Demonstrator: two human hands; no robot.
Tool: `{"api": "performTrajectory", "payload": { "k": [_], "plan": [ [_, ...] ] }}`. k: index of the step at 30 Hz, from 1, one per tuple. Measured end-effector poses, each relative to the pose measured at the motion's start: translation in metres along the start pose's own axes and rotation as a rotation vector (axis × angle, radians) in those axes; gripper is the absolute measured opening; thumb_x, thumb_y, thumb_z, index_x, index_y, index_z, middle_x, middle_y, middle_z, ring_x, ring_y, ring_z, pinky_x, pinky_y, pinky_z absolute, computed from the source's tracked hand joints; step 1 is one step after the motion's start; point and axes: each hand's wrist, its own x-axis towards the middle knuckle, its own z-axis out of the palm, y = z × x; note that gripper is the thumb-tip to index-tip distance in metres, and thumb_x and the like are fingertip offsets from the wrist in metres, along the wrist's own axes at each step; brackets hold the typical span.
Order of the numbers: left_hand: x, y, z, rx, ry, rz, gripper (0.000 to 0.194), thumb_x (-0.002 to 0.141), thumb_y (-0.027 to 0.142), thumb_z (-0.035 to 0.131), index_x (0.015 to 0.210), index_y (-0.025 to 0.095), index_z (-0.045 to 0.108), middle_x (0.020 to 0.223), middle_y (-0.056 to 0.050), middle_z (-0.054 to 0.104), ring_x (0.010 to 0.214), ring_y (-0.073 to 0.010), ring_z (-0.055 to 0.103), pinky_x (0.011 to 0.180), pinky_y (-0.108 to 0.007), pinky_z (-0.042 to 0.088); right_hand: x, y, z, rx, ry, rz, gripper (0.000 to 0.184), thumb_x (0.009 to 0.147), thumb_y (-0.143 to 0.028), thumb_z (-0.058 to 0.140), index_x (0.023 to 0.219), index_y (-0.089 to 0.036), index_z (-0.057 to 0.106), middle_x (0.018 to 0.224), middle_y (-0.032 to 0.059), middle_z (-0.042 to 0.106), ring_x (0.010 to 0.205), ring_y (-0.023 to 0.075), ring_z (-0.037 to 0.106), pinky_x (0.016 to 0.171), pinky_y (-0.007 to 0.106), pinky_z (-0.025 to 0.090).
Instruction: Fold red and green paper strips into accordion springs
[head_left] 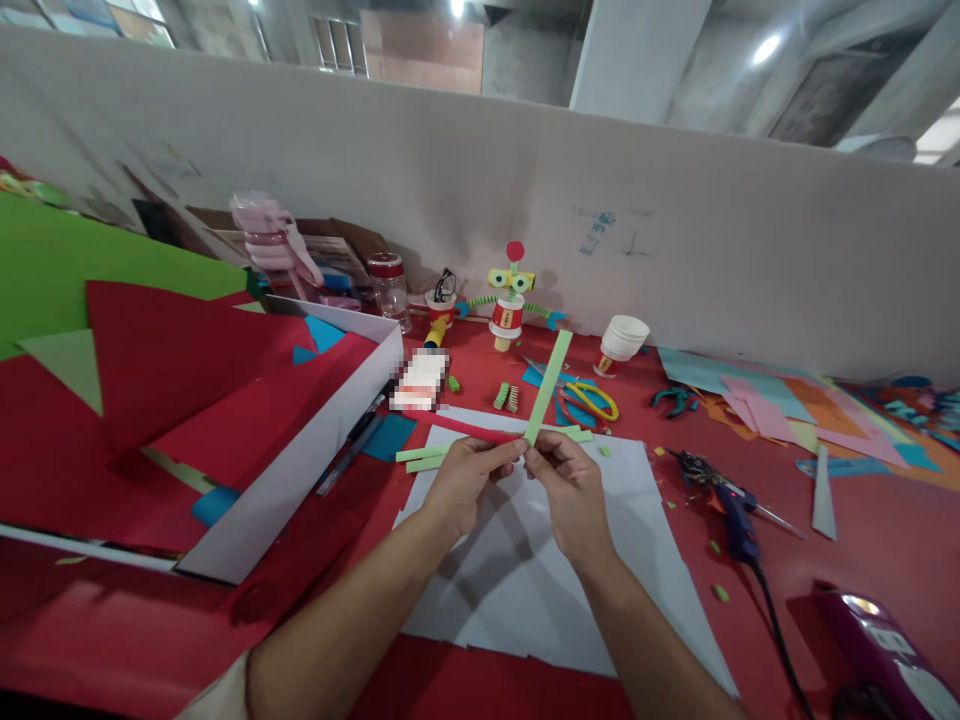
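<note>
My left hand [466, 488] and my right hand [571, 490] meet over a white sheet [502, 590], both with their fingers closed in a pinch. Between them is one end of a light green paper strip [550, 385], which rises up and to the right. A red paper strip [480, 428] runs left from the same spot, its end at my fingertips. Fingers hide how the two strips meet. More green strips [421, 458] lie left of my left hand and partly behind both hands.
A paper-cup robot figure [507, 315] stands by the wall. Yellow-handled scissors [592, 400] and stacked paper cups [622, 345] are behind my hands. At right lie a glue gun [739, 525] and a purple device [885, 640]. A white box [322, 445] with coloured paper is at left.
</note>
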Motion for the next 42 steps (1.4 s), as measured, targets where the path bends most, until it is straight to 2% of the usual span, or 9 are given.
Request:
{"api": "performTrajectory", "payload": {
  "k": [7,13,23,25,28,31,33,36,42],
  "plan": [
    [-0.001,-0.001,0.002,-0.011,0.03,0.053,0.015,0.059,0.027,0.079,0.066,0.015,0.072,0.061,-0.002,0.065,0.061,-0.0126,0.053,0.069,-0.029,0.042,0.0,0.001,0.002,0.117,-0.031,0.06,0.013,0.076,-0.029,0.066,0.087,-0.021,0.066,0.076,0.0004,0.065,0.067,0.0139,0.058,0.067,0.029,0.048],
    [-0.003,-0.003,0.005,0.009,-0.066,0.109,0.012,0.067,0.026,0.072,0.065,0.014,0.07,0.058,-0.002,0.063,0.058,-0.0134,0.054,0.068,-0.031,0.043,0.002,0.001,0.002,0.073,0.043,0.062,0.012,0.071,-0.025,0.07,0.078,-0.02,0.063,0.067,-0.0013,0.063,0.058,0.012,0.056,0.055,0.026,0.046],
    [-0.004,0.0,0.004,-0.005,-0.171,0.108,0.007,0.067,0.02,0.072,0.066,0.013,0.07,0.061,-0.002,0.064,0.059,-0.0133,0.055,0.067,-0.03,0.044,-0.002,-0.003,0.004,0.109,0.081,0.026,0.018,0.07,-0.023,0.071,0.079,-0.021,0.056,0.068,-0.0029,0.062,0.057,0.0114,0.057,0.053,0.025,0.046],
    [-0.002,-0.001,0.002,-0.016,-0.137,0.12,0.007,0.065,0.019,0.073,0.064,0.013,0.069,0.058,-0.001,0.063,0.058,-0.0127,0.054,0.065,-0.029,0.043,-0.001,-0.004,0.004,0.104,0.051,0.069,0.017,0.07,-0.024,0.071,0.078,-0.02,0.057,0.067,-0.0027,0.062,0.058,0.0117,0.058,0.055,0.025,0.047],
    [0.001,-0.002,0.0,-0.076,0.039,0.06,0.01,0.06,0.018,0.077,0.063,0.013,0.069,0.059,-0.002,0.064,0.06,-0.0124,0.056,0.065,-0.026,0.044,0.001,-0.002,0.002,0.084,0.013,0.151,0.015,0.071,-0.028,0.069,0.079,-0.019,0.06,0.066,-0.0021,0.063,0.055,0.0118,0.058,0.056,0.027,0.049],
    [0.003,0.0,-0.001,-0.188,0.176,-0.042,0.01,0.062,0.016,0.077,0.062,0.011,0.069,0.063,-0.004,0.067,0.062,-0.0112,0.059,0.067,-0.023,0.047,0.003,0.001,-0.001,0.061,0.052,0.173,0.014,0.073,-0.03,0.065,0.081,-0.019,0.063,0.068,-0.0013,0.064,0.054,0.0107,0.057,0.055,0.027,0.048],
    [0.003,0.003,0.001,-0.236,0.192,-0.098,0.007,0.068,0.012,0.073,0.063,0.01,0.069,0.062,-0.004,0.066,0.059,-0.0096,0.058,0.063,-0.021,0.049,0.004,0.002,-0.003,0.031,0.088,0.149,0.012,0.073,-0.028,0.064,0.08,-0.019,0.064,0.067,-0.0018,0.062,0.055,0.0103,0.055,0.055,0.025,0.046],
    [0.002,0.007,0.002,-0.262,0.186,-0.176,0.014,0.077,0.009,0.063,0.064,0.009,0.069,0.062,-0.005,0.066,0.055,-0.0087,0.059,0.058,-0.018,0.05,0.003,0.003,-0.003,-0.019,0.075,0.093,0.012,0.074,-0.027,0.064,0.083,-0.02,0.065,0.064,-0.0028,0.059,0.057,0.0102,0.053,0.056,0.024,0.044],
    [0.003,0.004,-0.003,-0.317,0.151,-0.27,0.016,0.078,0.007,0.061,0.063,0.01,0.068,0.06,-0.004,0.065,0.052,-0.0084,0.059,0.053,-0.017,0.051,-0.003,-0.002,0.001,-0.23,-0.092,-0.128,0.026,0.076,-0.022,0.064,0.102,-0.022,0.062,0.094,0.0031,0.062,0.077,0.0146,0.059,0.068,0.027,0.049]
  ]
}}
